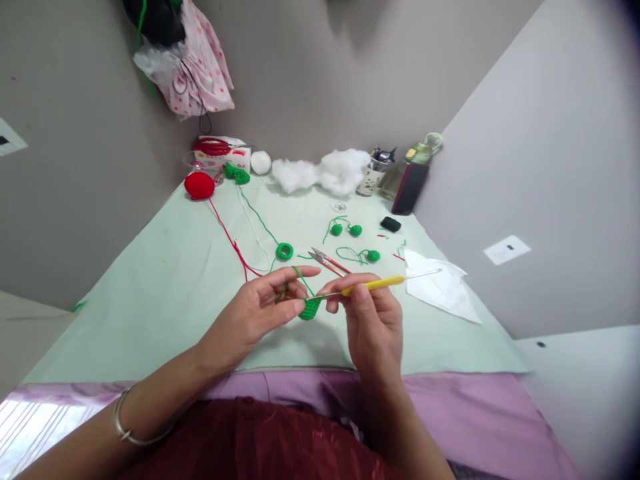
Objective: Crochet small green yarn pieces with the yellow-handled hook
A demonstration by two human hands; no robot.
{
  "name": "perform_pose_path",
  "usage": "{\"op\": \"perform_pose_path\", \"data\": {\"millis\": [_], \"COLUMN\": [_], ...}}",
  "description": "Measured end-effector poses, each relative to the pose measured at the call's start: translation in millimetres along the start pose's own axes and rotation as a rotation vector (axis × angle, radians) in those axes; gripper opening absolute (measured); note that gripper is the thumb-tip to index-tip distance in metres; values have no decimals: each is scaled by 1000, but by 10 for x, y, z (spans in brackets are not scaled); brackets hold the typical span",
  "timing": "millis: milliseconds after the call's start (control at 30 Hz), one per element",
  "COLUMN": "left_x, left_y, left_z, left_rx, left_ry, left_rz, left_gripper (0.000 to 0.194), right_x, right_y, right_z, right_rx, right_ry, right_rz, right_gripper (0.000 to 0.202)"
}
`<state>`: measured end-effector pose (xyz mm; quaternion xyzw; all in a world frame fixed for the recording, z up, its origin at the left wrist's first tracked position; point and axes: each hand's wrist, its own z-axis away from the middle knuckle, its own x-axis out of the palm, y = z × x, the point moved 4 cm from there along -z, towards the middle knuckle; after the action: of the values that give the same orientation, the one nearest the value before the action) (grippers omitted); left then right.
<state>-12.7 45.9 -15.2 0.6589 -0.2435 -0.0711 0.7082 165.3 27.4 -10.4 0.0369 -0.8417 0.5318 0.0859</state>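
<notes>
Between thumb and fingers my left hand (265,300) pinches a small green crochet piece (311,309). Green yarn runs up over its raised index finger. My right hand (373,317) grips a crochet hook (375,285) by its yellow handle, and the hook's metal tip meets the top edge of the green piece. Just beyond my hands lie thread snips (330,261) with orange handles. A green ring-shaped piece (285,251) rests on the cloth, with green yarn leading from it toward the back.
A red yarn ball (199,186) sits at the back left, near green yarn (237,174) and a white ball (261,163). White stuffing (343,172), a pen cup (371,177) and a phone (411,189) line the back. Small green balls (373,256) and white fabric (437,287) lie right.
</notes>
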Motion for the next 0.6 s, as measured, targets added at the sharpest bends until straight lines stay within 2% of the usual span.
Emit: {"op": "perform_pose_path", "data": {"millis": [100,200,333,400,467,533,600], "left_x": [0,-6,10,51,106,153,154], "left_y": [4,12,23,15,-17,-51,-58], "left_z": [1,-4,-4,-2,-6,-12,-18], "left_rx": [14,31,36,13,-68,-182,-245], "left_ry": [-3,7,108,138,110,40,3], "left_rz": [-8,-39,-113,-41,119,275,351], "left_gripper": [34,32,39,49,58,60,55], "right_x": [14,27,112,161,193,186,129], "right_y": [-69,-159,-236,-224,-196,-187,-193], "right_z": [18,64,178,248,294,295,245], "right_rx": [-37,-149,-488,-657,-747,-730,-608], "right_ry": [-14,-14,-124,-149,-134,-91,-8], "right_rz": [62,263,607,796,934,898,681], "right_gripper": [25,24,27,32,37,37,30]}}
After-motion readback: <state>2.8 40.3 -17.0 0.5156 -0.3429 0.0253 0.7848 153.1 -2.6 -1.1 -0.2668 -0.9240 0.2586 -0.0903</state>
